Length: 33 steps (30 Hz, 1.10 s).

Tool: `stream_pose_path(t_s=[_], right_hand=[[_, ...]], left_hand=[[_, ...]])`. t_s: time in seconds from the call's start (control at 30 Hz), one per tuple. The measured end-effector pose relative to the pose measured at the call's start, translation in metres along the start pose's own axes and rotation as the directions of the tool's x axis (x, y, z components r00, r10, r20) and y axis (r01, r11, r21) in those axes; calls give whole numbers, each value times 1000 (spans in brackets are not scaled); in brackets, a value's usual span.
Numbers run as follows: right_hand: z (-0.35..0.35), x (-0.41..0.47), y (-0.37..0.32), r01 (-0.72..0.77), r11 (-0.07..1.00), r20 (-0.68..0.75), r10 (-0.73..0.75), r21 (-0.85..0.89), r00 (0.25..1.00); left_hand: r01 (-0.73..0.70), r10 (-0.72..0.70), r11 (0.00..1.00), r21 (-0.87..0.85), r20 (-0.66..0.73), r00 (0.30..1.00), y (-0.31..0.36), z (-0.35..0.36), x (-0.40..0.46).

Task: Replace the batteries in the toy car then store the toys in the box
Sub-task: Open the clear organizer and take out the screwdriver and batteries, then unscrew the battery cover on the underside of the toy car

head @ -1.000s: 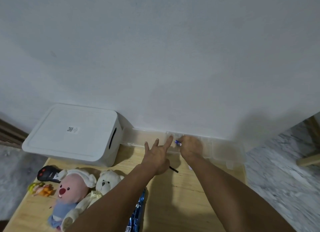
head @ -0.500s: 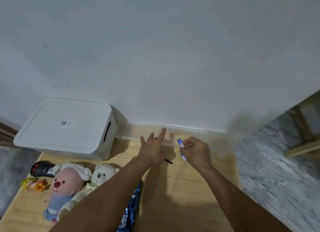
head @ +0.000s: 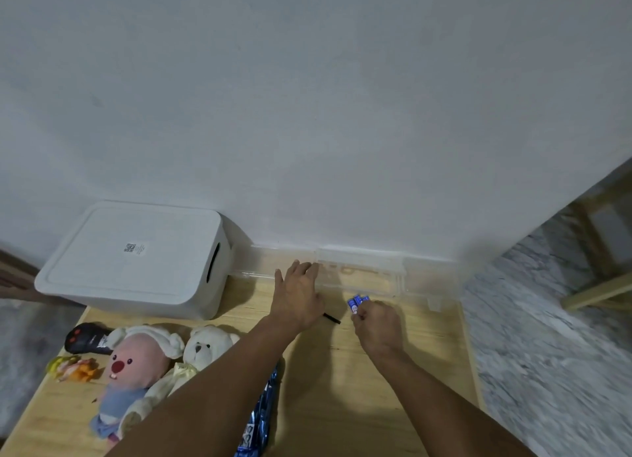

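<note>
My right hand [head: 378, 325] grips several blue batteries [head: 356, 302] just in front of a clear plastic case [head: 362, 273] that lies against the wall. My left hand [head: 297, 296] rests flat with fingers spread on the left end of that case. A thin black tool [head: 332, 318] lies on the wooden table [head: 393, 405] between my hands. The white lidded storage box [head: 136, 258] stands at the back left. A blue toy car [head: 258, 422] is mostly hidden under my left forearm.
A pink plush [head: 131, 367] and a white bear plush [head: 205, 347] lie at the front left, beside a black remote [head: 85, 338] and a small yellow-orange toy [head: 73, 369]. The table's right edge drops to a marble-patterned floor [head: 547, 354].
My right hand has drawn back from the clear case toward me, bringing the blue batteries out with it. My left hand stayed on the case.
</note>
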State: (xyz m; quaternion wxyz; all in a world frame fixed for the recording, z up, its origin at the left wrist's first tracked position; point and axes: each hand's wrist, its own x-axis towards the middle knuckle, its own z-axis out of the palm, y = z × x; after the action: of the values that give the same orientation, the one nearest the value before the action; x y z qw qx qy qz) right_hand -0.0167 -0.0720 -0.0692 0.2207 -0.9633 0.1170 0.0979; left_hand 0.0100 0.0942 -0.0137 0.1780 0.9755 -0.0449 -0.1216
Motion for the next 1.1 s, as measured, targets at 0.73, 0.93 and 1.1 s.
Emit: stream_pose_path(t_s=[0.73,0.93,1.1], right_hand=[[-30,6,38,46,982,-217,-5,185,976],[-30,3,36,62,981,-236,-17,183,972],[-22,-1,24,122,971,-218,-77,206,973]], left_hand=[[-161,62,931,327,293,954,16,19,-8],[-144,63,947,288,275,960,13,15,-11],[-98,65,967,234,142,988,2,14,-23]])
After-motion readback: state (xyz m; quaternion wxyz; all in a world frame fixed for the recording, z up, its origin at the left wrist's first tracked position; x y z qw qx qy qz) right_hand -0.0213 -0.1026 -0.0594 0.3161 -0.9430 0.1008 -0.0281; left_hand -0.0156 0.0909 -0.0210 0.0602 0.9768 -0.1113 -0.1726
